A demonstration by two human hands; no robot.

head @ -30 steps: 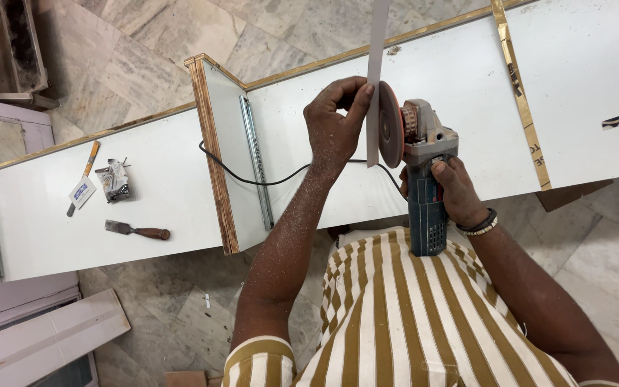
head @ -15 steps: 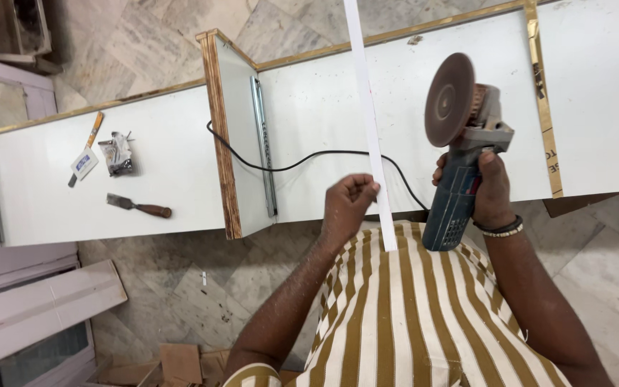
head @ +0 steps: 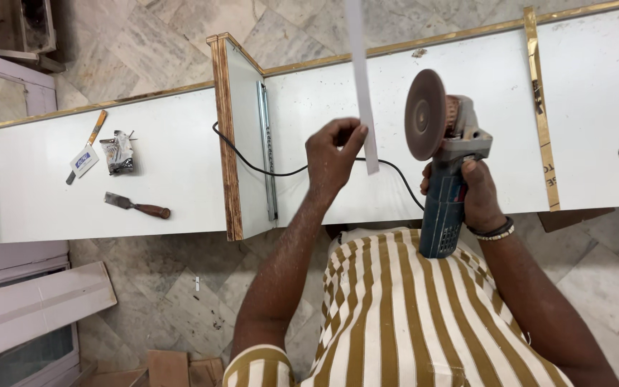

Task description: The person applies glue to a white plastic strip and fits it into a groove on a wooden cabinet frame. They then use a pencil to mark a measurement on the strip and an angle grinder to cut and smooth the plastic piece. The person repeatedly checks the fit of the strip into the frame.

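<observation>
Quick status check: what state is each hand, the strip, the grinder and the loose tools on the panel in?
Left hand: pinching the white strip, held upright.
Right hand: gripping the angle grinder, disc clear of the strip.
Power cord: draped across the white panel.
Chisel: lying flat, untouched.

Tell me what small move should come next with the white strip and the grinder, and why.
Probably bring the white strip in the left hand sideways toward the disc of the angle grinder held upright in the right hand. A clear gap separates strip and disc, and the strip's lower end hangs level with the disc face.
</observation>
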